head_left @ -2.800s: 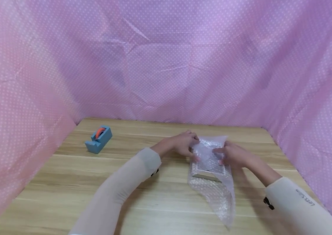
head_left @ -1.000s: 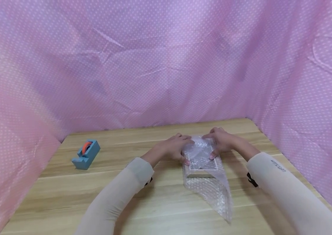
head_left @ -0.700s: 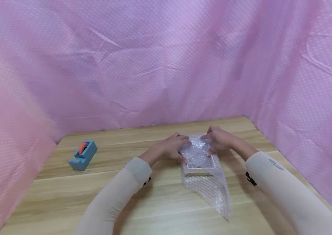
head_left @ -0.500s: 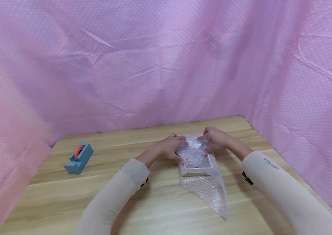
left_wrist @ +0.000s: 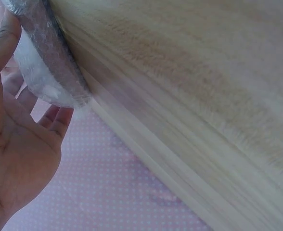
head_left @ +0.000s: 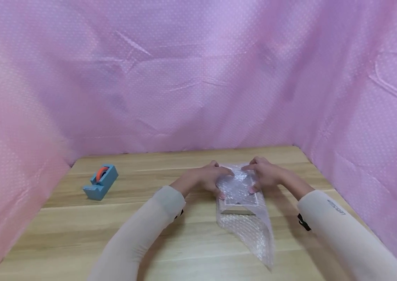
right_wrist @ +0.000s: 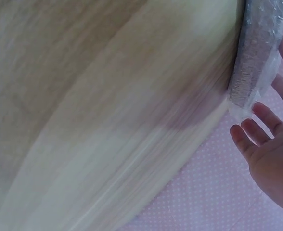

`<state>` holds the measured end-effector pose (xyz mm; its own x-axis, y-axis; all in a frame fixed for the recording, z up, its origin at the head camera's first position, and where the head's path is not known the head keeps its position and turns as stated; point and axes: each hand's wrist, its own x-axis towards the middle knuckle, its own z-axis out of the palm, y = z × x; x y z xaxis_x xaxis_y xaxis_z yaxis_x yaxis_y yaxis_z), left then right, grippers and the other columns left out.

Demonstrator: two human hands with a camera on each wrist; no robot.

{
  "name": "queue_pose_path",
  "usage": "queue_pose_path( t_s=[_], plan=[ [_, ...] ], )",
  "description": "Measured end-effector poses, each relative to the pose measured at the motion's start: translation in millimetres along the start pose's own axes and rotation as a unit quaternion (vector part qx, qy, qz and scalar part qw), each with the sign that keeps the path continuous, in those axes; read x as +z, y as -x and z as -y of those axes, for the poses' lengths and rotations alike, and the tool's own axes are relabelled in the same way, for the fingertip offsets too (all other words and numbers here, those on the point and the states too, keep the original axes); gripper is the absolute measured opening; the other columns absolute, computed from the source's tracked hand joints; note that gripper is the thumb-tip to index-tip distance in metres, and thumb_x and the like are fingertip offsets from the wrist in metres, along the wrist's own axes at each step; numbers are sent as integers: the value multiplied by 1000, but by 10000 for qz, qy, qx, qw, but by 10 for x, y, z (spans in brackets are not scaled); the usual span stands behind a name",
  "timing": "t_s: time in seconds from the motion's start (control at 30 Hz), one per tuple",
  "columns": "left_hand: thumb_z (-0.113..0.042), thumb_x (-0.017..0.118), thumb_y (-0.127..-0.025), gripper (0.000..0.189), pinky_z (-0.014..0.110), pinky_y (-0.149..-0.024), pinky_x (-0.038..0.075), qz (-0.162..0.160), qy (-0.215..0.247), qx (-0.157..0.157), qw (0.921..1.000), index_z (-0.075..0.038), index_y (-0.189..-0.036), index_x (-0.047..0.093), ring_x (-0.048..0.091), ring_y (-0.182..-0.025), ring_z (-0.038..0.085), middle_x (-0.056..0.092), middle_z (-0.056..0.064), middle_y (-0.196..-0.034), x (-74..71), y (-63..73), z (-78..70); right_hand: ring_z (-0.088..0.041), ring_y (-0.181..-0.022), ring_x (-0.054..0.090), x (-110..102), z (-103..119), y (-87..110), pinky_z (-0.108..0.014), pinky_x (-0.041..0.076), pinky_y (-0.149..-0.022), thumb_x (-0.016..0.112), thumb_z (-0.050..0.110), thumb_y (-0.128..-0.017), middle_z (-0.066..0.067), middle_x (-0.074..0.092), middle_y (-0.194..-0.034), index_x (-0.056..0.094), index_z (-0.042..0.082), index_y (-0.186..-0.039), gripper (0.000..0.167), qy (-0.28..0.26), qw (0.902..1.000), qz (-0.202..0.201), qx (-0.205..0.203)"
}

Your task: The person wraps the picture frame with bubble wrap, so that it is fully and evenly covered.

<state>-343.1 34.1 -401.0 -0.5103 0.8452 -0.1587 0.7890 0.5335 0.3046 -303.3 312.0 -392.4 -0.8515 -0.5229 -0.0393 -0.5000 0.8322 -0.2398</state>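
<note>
Picture frame: light wooden frame with a white inner border (head_left: pixel 237 210), flat on the table (head_left: pixel 177 246), right of centre in the lower half of the picture; between the two hands.
Long axis: appears to run up and down the picture; foreshortening makes this a judgement.
Left hand (head_left: pixel 209 179): on the frame's left side; thumb and forefinger apart, both resting on the wrap.
Right hand (head_left: pixel 266 173): on the right side; thumb and forefinger likewise apart on the wrap, other fingers loosely spread.
Nearer hand: about equal; one at each long side.
Bubble wrap (head_left: pixel 254 234): encloses most of the frame; near edge uncovered on top, loose corner trailing to lower right.
Tape dispenser (head_left: pixel 107 184): blue, left of the picture, holding an orange tape roll (head_left: pixel 98 175); well apart from both hands, left hand nearer.
</note>
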Motion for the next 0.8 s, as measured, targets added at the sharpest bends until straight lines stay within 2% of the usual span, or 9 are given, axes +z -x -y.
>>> queue_pose_path(
  t_s=[0.1,0.23,0.33,0.47,0.6,0.73,0.8],
  plan=[
    [-61,80,-79,89,39,-108,40,168,-271,-7,9995,-31,-155,44,35,-128,20,38,-9,-161,2,-15,-16,-44,-119,49,22,-5,10,-58,47,-97,93,46,-69,-26,52,-129,61,11,-142,88,-21,10000,81,-5],
    [-61,78,-81,88,37,-110,38,285,-679,103,9972,-28,-156,45,36,-127,22,33,-5,-165,-34,-39,-47,-49,-122,49,-6,25,20,-64,46,-98,91,47,-72,-30,51,-135,58,9,-145,88,74,9999,138,36],
    [-61,78,-81,89,36,-109,38,343,-705,132,9968,-27,-156,44,36,-127,22,33,-4,-165,-53,-58,-80,-54,-126,48,-38,52,76,-69,43,-100,88,50,-75,-33,49,-141,56,8,-146,89,297,9995,110,57],
    [-62,79,-80,90,37,-110,38,424,-635,24,9971,-29,-156,44,35,-131,24,32,-5,-165,-64,-57,-112,-54,-131,46,-58,134,203,-71,40,-102,84,51,-80,-31,49,-145,53,9,-149,86,652,9977,-17,-175],
    [-61,80,-79,89,38,-111,37,401,-628,-42,9972,-30,-156,45,35,-132,23,32,-6,-166,-65,-47,-115,-48,-127,52,-18,266,375,-68,43,-101,85,33,-82,-23,57,-140,57,11,-144,72,1005,9906,-394,-840],
    [-60,80,-79,89,38,-111,37,392,-577,-27,9976,-30,-156,44,35,-132,24,32,-6,-166,-72,-32,-109,-41,-116,60,58,396,562,-61,49,-96,84,7,-75,-18,65,-127,64,9,-136,65,1211,9693,-946,-1920],
    [-59,81,-79,89,38,-112,36,391,-549,-47,9977,-30,-155,45,35,-133,24,32,-6,-166,-75,-20,-105,-37,-114,61,92,464,647,-59,51,-93,82,2,-71,-16,66,-126,65,10,-135,66,1326,9573,-1093,-2324]
  ],
)
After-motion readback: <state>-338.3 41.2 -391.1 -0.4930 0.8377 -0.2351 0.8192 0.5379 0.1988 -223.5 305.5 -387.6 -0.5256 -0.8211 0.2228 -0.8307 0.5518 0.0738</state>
